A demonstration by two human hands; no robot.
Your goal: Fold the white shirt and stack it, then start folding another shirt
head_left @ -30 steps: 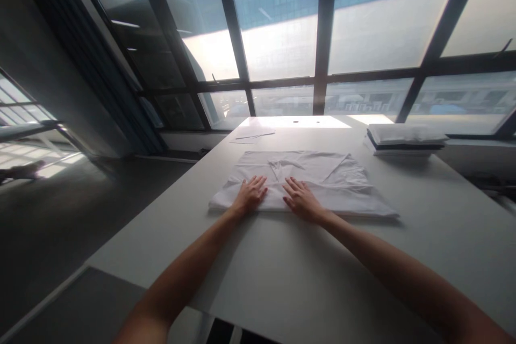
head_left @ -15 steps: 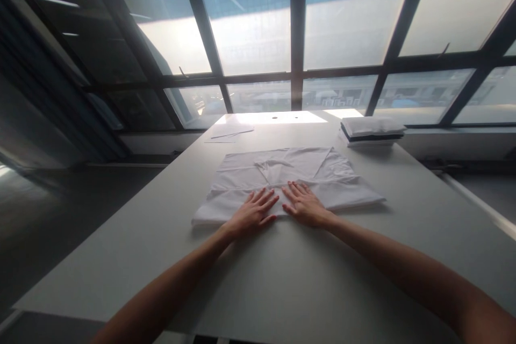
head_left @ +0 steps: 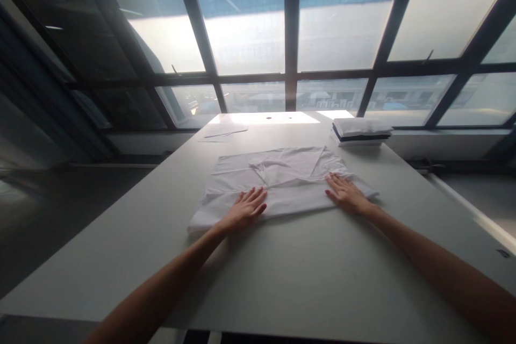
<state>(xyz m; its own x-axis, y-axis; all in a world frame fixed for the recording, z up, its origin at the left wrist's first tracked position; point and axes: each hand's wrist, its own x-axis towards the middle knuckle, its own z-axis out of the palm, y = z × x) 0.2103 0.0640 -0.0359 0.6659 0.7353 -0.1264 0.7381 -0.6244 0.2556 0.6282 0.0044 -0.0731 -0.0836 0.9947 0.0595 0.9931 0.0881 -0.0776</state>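
A white garment (head_left: 298, 196), partly folded, lies on the white table (head_left: 274, 279) in front of me. Its near edge is turned over into a flat band, and creases run across the part behind it. My left hand (head_left: 245, 207) lies flat on the band, left of its middle, with the fingers spread. Toward the right end of the garment, my right hand (head_left: 347, 193) presses flat on the cloth, fingers stretched out. Neither hand grips the fabric. The garment's exact kind cannot be made out from its folded shape.
A stack of folded cloths (head_left: 360, 131), white with a dark layer, stands at the table's far right. Thin white sheets (head_left: 221, 133) lie at the far left. Large windows (head_left: 250, 43) rise behind the table, and a dark curtain (head_left: 44, 86) hangs at left.
My right hand has slid right along the folded band, away from my left hand, which stays nearly in place on the cloth. The view has shifted slightly.
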